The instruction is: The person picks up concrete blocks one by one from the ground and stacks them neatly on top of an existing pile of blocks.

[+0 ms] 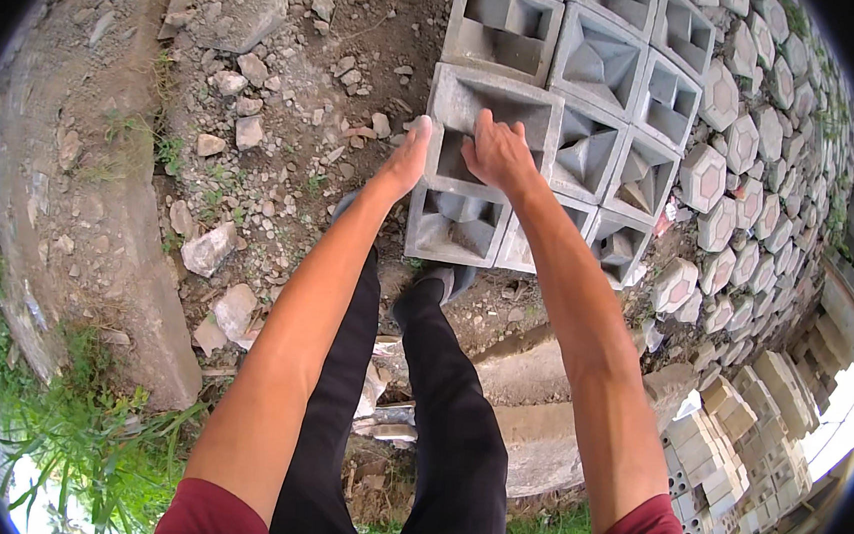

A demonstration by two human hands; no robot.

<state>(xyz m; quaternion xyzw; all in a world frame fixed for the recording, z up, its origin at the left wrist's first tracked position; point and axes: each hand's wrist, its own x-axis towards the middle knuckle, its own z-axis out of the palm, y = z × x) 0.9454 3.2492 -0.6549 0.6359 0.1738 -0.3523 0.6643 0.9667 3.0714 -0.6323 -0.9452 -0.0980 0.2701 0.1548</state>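
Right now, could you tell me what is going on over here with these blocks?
A person stands over a stack of grey concrete vent blocks on rubble-strewn dirt ground. Both hands are on the top block at the stack's left end: the left hand lies flat against its left side, and the right hand grips over its front edge into the hollow. The block sits on the block below it. More patterned blocks and hexagonal pavers lie to the right.

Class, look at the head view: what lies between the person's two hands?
Only the grey concrete block itself: the left hand presses its left side, the right hand grips into its hollow, and its left wall spans between them.
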